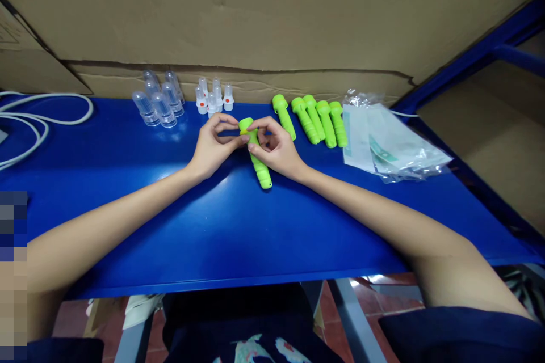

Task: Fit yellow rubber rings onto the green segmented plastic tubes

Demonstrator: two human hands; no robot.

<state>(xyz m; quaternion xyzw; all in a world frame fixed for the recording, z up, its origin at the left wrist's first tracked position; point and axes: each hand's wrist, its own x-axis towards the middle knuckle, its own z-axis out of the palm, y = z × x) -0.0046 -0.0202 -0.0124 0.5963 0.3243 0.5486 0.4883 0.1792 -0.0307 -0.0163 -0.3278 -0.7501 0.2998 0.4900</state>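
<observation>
The left hand (pixel 219 144) and right hand (pixel 276 150) pinch the lime-green ribbed plastic torch-shaped body (pixel 260 170) around its far end; uneven pressure could make it slip.

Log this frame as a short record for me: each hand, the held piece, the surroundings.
Left hand: fingertips at the wider head of a green torch-shaped piece; exact grip unclear
Right hand: holds that piece near its head
Held piece: tilted, narrow end toward the person
Behind, left: clear domes, small clear-topped white parts
Behind, right: five similar green pieces, plastic bags
Surface: blue table
</observation>
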